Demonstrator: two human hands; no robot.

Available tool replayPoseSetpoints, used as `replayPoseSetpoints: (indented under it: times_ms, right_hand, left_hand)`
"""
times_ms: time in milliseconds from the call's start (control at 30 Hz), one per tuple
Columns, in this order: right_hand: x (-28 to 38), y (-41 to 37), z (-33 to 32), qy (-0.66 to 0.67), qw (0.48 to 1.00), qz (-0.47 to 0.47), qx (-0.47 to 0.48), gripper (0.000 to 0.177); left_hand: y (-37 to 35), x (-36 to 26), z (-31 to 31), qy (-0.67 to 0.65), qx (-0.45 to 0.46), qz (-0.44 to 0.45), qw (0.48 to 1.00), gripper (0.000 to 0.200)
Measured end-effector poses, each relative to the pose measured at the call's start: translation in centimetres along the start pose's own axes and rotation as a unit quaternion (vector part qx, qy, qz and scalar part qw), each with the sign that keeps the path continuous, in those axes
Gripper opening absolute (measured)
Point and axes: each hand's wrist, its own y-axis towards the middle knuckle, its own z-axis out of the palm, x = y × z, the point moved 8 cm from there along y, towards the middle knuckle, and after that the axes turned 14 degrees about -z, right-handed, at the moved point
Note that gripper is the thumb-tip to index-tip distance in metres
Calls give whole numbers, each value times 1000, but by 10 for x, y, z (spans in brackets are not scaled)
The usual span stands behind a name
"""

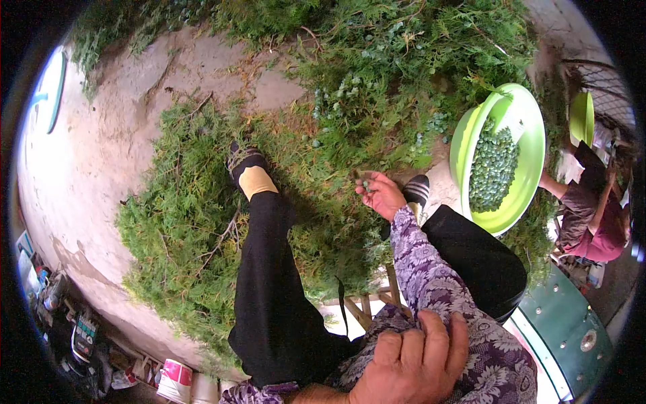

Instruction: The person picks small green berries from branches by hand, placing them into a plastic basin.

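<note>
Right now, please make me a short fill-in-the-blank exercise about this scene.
1. The right hand holds small berries; its floral sleeve is ___.
2. The basin full of berries is light ___.
3. The trousers are ___.
4. The hand lying on the cloth nearest the camera is the ___ one.
Missing words: purple, green, black, left.
</note>
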Motion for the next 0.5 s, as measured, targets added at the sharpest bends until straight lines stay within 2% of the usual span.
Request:
replayPoseSetpoints:
  times_ms: [100,233,333,367,433,467,500]
  right_hand:
    - [4,0,10,0,999,21,34,25]
    - [6,0,5,-86,996,9,40,21]
    - [21,5,-35,-182,974,-66,-120,16]
    - [23,9,-37,-183,974,-66,-120,16]
    - [42,9,-49,-318,921,-113,-197,19]
    - [51,5,-43,-350,898,-135,-230,24]
    - [44,18,-58,-351,898,-135,-230,24]
  left_hand:
    - [8,0,-7,7,46,4,999,23]
    - [9,0,-10,-1,32,8,999,24]
    - [9,1,-10,5,45,19,999,25]
    - [8,2,-10,-3,45,9,999,25]
    - [3,5,-9,-12,47,-1,999,25]
    - [-1,5,-6,-10,61,7,998,25]
    - [-3,5,-3,-7,74,14,997,27]
